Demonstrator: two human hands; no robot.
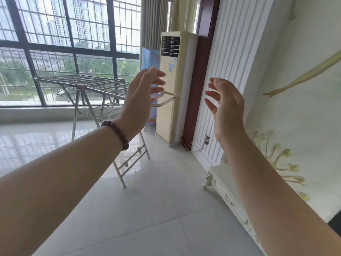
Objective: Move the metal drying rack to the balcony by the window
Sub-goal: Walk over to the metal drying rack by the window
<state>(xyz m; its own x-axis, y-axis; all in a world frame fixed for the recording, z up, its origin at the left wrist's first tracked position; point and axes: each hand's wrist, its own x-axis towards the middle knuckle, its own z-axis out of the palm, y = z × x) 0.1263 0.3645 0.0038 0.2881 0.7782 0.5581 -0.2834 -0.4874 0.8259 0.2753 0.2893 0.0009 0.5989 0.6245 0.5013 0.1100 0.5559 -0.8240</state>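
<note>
Head view. My left hand [142, 97] is raised at chest height with the fingers spread and slightly curled, palm facing inward; it holds nothing. A bead bracelet [116, 133] sits on its wrist. My right hand [226, 108] is raised opposite it, also spread, palm facing the left one, and empty. The two hands stand well apart with open air between them. I read this posture as hands released from a wide load, or readied to take one; the picture does not settle which.

The drying rack [83, 84] stands unfolded on the tiled floor [147, 218], just beside the low sill of the large barred window [55, 34]. Its flat top grid lies level and its crossed legs are splayed, which is what holds it upright without support. One curved end bar [166, 98] reaches toward the tall standing air conditioner [175, 85]; whether bar and unit touch I cannot tell, since my left hand hides part of that end. Neither hand touches the rack.

Placement near the glass suits drying: light and air reach the top grid. I judge the rack to be at or close to its target position.

A white cabinet [221, 180] stands against the right wall [239, 52], clear of the rack's legs. If a further adjustment is wanted, the end bar near the air conditioner is the tight spot.
</note>
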